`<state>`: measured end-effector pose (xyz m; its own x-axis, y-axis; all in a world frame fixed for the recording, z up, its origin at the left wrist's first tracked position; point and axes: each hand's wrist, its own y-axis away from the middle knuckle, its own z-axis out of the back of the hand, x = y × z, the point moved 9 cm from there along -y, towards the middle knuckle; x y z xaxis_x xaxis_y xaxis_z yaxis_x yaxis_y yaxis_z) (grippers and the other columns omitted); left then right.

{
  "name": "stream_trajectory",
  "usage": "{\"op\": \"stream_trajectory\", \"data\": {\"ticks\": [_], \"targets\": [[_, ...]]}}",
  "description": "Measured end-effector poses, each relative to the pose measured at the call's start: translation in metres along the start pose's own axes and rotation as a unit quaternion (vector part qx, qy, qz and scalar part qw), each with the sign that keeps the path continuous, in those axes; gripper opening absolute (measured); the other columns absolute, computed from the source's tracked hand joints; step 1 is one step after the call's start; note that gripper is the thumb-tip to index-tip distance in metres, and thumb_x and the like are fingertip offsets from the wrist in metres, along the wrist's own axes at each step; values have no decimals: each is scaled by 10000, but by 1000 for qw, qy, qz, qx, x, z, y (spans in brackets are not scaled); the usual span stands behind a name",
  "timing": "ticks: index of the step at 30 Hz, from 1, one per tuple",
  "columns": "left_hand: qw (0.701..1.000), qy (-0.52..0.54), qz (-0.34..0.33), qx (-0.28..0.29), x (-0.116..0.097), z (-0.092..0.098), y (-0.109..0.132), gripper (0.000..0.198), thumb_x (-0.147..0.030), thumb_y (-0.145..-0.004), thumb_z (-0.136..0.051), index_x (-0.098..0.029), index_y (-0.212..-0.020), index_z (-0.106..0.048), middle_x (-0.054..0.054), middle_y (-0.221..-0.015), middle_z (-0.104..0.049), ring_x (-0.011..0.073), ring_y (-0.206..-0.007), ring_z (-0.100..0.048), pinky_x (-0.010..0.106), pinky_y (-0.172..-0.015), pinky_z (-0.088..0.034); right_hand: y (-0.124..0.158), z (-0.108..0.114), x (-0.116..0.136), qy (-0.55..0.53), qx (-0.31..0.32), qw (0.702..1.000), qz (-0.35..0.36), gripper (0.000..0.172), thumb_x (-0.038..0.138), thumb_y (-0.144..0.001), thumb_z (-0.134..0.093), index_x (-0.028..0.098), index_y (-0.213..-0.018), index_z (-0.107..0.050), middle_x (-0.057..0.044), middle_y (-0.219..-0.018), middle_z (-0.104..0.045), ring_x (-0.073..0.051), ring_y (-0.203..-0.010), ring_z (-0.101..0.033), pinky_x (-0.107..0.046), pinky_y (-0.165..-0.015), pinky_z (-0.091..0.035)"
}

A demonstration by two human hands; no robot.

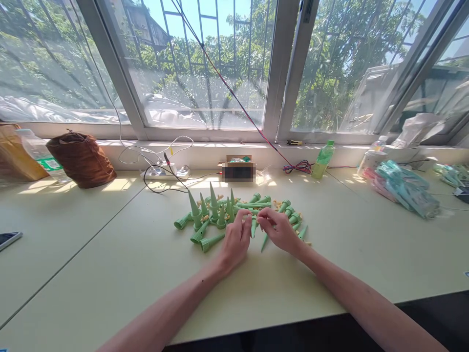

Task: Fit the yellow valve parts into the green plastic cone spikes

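Note:
Both of my hands meet over a pile of green plastic plant-watering spikes on the table. My left hand (236, 238) is closed, its thumb and fingers pinching around a green spike (253, 229) that hangs with its tip down. Just to the right, my right hand (281, 231) is also closed in a pinch close to the top of that spike; what its fingertips hold is too small to make out. Several spikes stand on their wide ends, like the tall cone (213, 203). Others lie flat, such as the spike (211, 242) beside my left hand. Small tan-yellow pieces lie among them.
Behind the pile stand a small cardboard box (239, 159) and a power strip (164, 171) with cables. A green-capped bottle (324, 159), coiled red-black wire (297, 167) and plastic packets (406, 188) are to the right. A brown bag (81, 159) and a phone (10, 239) are leftward.

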<state>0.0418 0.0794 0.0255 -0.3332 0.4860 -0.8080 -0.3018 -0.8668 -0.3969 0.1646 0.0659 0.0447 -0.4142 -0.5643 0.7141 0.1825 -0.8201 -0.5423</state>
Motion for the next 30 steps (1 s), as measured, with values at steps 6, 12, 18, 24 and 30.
{"op": "stream_trajectory", "data": {"ticks": [6, 12, 18, 24, 30], "targets": [[1000, 6, 7, 10, 2, -2, 1, 336, -476, -1013, -312, -198, -1050, -498, -38, -620, -601, 96, -415, -466, 213, -495, -369, 0, 1, 0, -3, -2, 1000, 0, 216, 350, -980, -493, 203, -832, -550, 17, -633, -532, -128, -539, -483, -256, -544, -397], [1000, 0, 5, 29, 2, -5, 1, 332, -468, -1011, -319, -195, -991, -507, -35, -627, -598, 90, -412, -473, 208, -487, -367, -1, 0, -3, 5, 0, 1000, -9, 228, 363, -974, -508, 205, -816, -552, 21, -614, -533, -125, -524, -475, -255, -532, -386], [999, -7, 4, 35, 3, -5, 0, 326, -471, -1007, -327, -196, -1016, -502, -27, -648, -612, 96, -426, -489, 209, -488, -369, -2, 1, -4, 4, -3, 1000, -11, 228, 360, -974, -509, 205, -814, -554, 23, -612, -540, -125, -527, -483, -251, -538, -387], [999, -10, 8, 43, 4, -7, 0, 328, -467, -1011, -311, -198, -1033, -496, -24, -664, -615, 93, -418, -470, 210, -477, -350, -2, 3, -2, 20, -15, 1000, -7, 230, 348, -975, -512, 203, -802, -556, 25, -602, -551, -120, -519, -471, -246, -538, -378], [999, -8, 6, 43, 4, -7, -1, 309, -457, -1012, -315, -200, -1053, -482, -27, -676, -615, 91, -420, -456, 209, -477, -335, -2, 4, -1, 15, -24, 1000, -7, 219, 351, -971, -521, 200, -819, -565, 22, -611, -568, -122, -521, -494, -243, -543, -391]]}}
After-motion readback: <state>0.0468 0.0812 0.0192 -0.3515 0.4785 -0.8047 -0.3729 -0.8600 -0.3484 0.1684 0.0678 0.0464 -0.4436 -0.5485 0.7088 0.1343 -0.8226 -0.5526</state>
